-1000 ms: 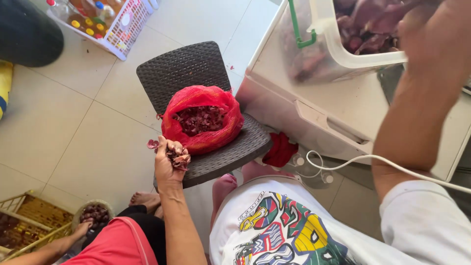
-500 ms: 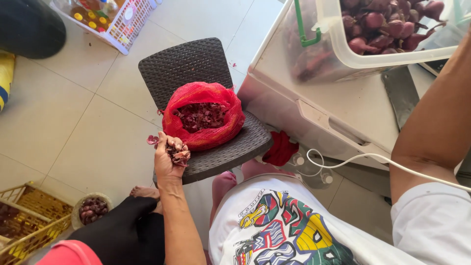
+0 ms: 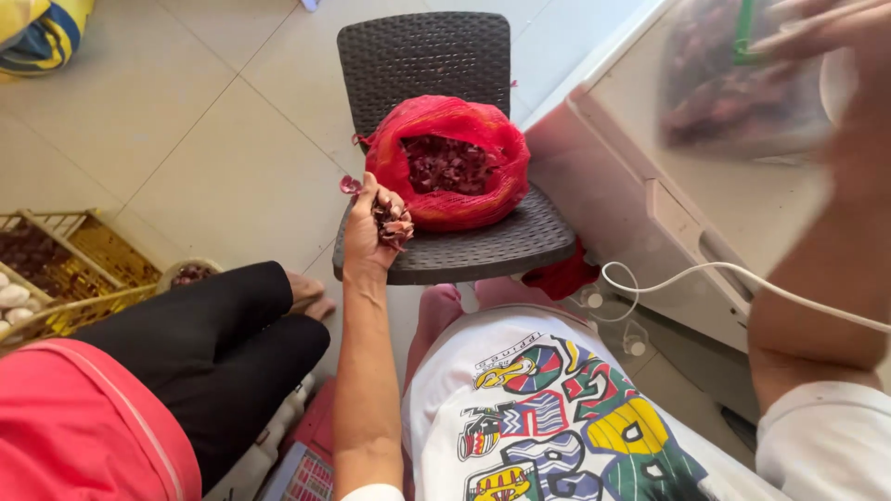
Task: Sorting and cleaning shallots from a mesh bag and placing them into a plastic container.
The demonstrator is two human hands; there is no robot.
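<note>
My left hand (image 3: 373,230) is closed around a clump of dark red dried petals (image 3: 394,223), held at the front left edge of a dark woven plastic chair (image 3: 483,249). Just beyond that hand, a red mesh sack (image 3: 445,162) sits open on the chair seat, full of the same dark red petals. My right hand (image 3: 840,37) is raised at the top right, blurred, touching a clear plastic tub (image 3: 733,83) of dark red pieces with a green handle. The tub rests on a white chest-like appliance (image 3: 687,213).
Another person in a red top and black trousers (image 3: 204,343) sits at my lower left. A yellow crate (image 3: 70,269) and a small bowl (image 3: 190,274) stand on the tiled floor at the left. A white cable (image 3: 705,271) crosses the appliance. A red cloth (image 3: 561,276) lies under the chair.
The view has tilted down and closer to the chair. My left hand still holds the petals at the chair edge. My right arm stays raised by the tub, which is now blurred.
</note>
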